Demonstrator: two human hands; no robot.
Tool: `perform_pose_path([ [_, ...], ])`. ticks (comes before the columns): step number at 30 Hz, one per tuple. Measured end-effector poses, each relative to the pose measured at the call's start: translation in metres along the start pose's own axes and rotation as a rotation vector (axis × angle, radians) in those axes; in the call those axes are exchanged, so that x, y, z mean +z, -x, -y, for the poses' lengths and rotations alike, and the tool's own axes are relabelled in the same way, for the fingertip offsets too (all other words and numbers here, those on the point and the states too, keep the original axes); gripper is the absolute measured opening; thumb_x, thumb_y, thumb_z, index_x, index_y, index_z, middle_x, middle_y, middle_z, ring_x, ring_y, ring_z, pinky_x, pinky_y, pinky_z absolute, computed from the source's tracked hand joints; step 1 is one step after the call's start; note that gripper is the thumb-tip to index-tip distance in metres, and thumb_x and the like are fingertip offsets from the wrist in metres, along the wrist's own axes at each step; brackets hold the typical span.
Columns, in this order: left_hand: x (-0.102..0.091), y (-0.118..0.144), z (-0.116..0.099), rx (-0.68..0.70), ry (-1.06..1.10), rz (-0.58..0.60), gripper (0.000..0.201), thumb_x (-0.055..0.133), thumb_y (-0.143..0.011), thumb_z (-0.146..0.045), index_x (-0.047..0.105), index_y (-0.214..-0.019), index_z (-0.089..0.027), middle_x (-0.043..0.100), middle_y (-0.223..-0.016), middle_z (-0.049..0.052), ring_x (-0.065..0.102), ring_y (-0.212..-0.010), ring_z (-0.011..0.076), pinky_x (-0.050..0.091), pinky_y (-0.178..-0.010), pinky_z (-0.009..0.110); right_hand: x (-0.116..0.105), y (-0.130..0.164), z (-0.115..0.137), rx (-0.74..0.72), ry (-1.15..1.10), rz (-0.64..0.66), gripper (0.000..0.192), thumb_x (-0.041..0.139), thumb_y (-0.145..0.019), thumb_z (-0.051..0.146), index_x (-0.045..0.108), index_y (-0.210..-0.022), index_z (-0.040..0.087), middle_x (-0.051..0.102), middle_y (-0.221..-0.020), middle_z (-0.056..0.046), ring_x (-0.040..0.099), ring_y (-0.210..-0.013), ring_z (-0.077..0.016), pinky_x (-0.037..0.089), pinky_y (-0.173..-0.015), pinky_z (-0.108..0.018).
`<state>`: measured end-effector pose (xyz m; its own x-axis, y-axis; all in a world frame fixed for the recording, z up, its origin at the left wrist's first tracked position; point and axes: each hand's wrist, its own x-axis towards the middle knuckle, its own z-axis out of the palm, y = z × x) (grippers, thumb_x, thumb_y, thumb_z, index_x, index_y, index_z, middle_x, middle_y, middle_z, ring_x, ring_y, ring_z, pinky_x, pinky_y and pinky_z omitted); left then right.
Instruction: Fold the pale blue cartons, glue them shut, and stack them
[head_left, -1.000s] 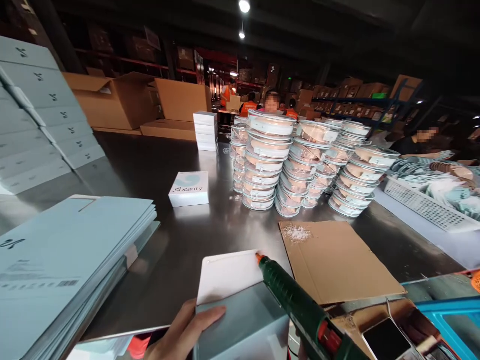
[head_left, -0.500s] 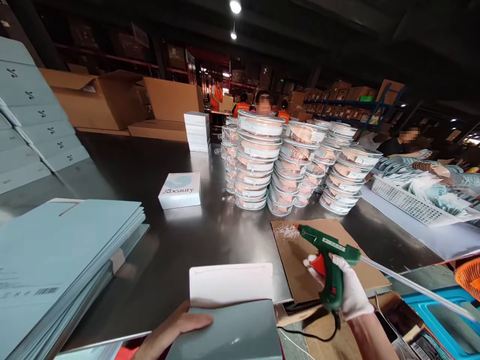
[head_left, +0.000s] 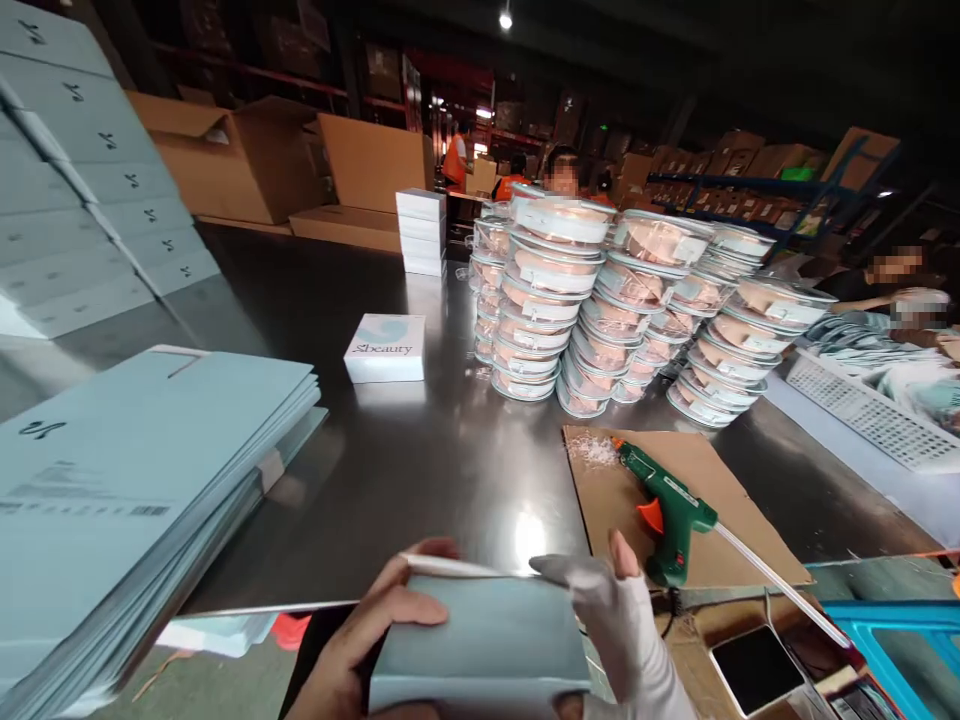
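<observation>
Both my hands hold a pale blue carton box [head_left: 480,640] at the near edge of the steel table [head_left: 420,470]. My bare left hand [head_left: 367,640] grips its left side, with the thumb on top. My right hand [head_left: 622,630], in a white glove with cut fingertips, presses the box's right side and its white flap. A green hot glue gun [head_left: 664,500] with an orange trigger lies on a brown cardboard sheet [head_left: 720,530], just beyond my right hand, with a clear glue stick sticking out of its back.
Flat pale blue cartons [head_left: 127,480] are stacked at the left. A white "beauty" box [head_left: 385,348] and stacks of round clear containers [head_left: 600,310] stand mid-table. A white basket [head_left: 862,410] sits at the right. A phone [head_left: 754,668] lies near right. Other people work at the far side.
My right hand has set the glue gun down on the cardboard and come to the box. The box's white flap has been folded shut and the box lifted toward me.
</observation>
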<state>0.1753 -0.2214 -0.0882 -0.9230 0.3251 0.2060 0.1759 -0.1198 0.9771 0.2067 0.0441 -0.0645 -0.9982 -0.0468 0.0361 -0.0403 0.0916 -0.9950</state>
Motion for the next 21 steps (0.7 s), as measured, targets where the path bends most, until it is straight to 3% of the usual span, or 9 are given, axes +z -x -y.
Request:
perform_pose_path([
  [3,0.010,-0.002,0.002,-0.013,0.305,-0.113,0.040,0.091,-0.070,-0.052,0.065,-0.095,-0.037,0.068,-0.122,-0.002,0.066,-0.123,0.0314,0.057,-0.092,0.034,0.007,0.004,-0.009,-0.014,0.057,0.046,0.064,0.035,-0.098,0.071,0.074,-0.125,0.027,0.077,-0.087,-0.013,0.075,-0.104,-0.0326,0.061,-0.092,-0.049],
  [5,0.009,-0.004,0.005,-0.006,0.336,-0.119,0.043,0.091,-0.074,-0.046,0.062,-0.106,-0.042,0.067,-0.114,-0.004,0.068,-0.118,0.0268,0.056,-0.091,0.031,0.007,0.014,-0.011,-0.029,0.098,0.064,0.051,0.045,-0.100,0.062,0.074,-0.124,0.029,0.078,-0.098,-0.013,0.074,-0.107,-0.0310,0.060,-0.093,-0.046],
  [8,0.000,-0.008,0.011,0.059,0.189,0.063,0.039,0.083,-0.084,-0.046,0.068,-0.120,-0.044,0.061,-0.119,-0.001,0.066,-0.119,0.0249,0.052,-0.096,0.029,0.005,0.029,-0.006,-0.127,0.183,0.089,0.038,0.066,-0.093,0.051,0.072,-0.126,0.035,0.071,-0.128,-0.010,0.067,-0.120,-0.0289,0.056,-0.101,-0.040],
  [10,-0.005,-0.010,0.015,0.102,0.126,0.194,0.024,0.078,-0.090,-0.043,0.074,-0.113,-0.042,0.058,-0.119,0.001,0.063,-0.123,0.0259,0.049,-0.100,0.030,0.005,0.033,0.002,-0.269,0.287,0.140,0.046,0.075,-0.087,0.041,0.068,-0.132,0.039,0.060,-0.143,-0.007,0.061,-0.128,-0.0271,0.052,-0.105,-0.037],
  [13,-0.013,-0.015,0.018,0.097,0.100,0.276,0.008,0.073,-0.094,-0.041,0.077,-0.100,-0.038,0.055,-0.117,0.002,0.061,-0.123,0.0255,0.048,-0.100,0.032,0.004,0.034,0.016,-0.403,0.425,0.224,0.059,0.072,-0.089,0.024,0.057,-0.143,0.043,0.052,-0.148,-0.006,0.060,-0.127,-0.0226,0.050,-0.107,-0.034],
  [15,-0.021,-0.020,0.016,0.104,0.070,0.281,0.009,0.075,-0.092,-0.042,0.079,-0.095,-0.034,0.057,-0.116,0.004,0.063,-0.116,0.0247,0.049,-0.097,0.032,0.001,0.033,0.022,-0.349,0.408,0.235,0.058,0.071,-0.091,0.025,0.055,-0.144,0.044,0.050,-0.151,-0.008,0.059,-0.131,-0.0246,0.049,-0.110,-0.037],
  [17,-0.034,-0.027,0.010,0.126,0.029,0.169,0.014,0.082,-0.084,-0.043,0.080,-0.088,-0.029,0.060,-0.115,0.005,0.064,-0.111,0.0248,0.051,-0.094,0.031,-0.004,0.031,0.024,-0.277,0.256,0.145,0.056,0.071,-0.092,0.043,0.053,-0.145,0.047,0.046,-0.159,-0.006,0.056,-0.138,-0.0297,0.051,-0.109,-0.042],
  [19,-0.044,-0.036,0.002,0.066,0.072,-0.164,0.026,0.088,-0.076,-0.048,0.078,-0.085,-0.026,0.064,-0.114,0.003,0.067,-0.100,0.0213,0.055,-0.083,0.024,-0.008,0.028,0.019,-0.229,0.096,0.011,0.058,0.059,-0.096,0.057,0.043,-0.151,0.051,0.045,-0.162,-0.005,0.058,-0.137,-0.0323,0.056,-0.103,-0.048],
  [21,-0.046,-0.042,-0.004,-0.103,0.243,-0.509,0.044,0.089,-0.070,-0.058,0.071,-0.096,-0.027,0.066,-0.103,-0.002,0.066,-0.078,0.0151,0.054,-0.063,0.019,-0.010,0.022,0.011,-0.225,0.117,-0.064,0.055,0.050,-0.099,0.058,0.041,-0.153,0.049,0.057,-0.152,-0.005,0.066,-0.127,-0.0322,0.061,-0.094,-0.050],
])
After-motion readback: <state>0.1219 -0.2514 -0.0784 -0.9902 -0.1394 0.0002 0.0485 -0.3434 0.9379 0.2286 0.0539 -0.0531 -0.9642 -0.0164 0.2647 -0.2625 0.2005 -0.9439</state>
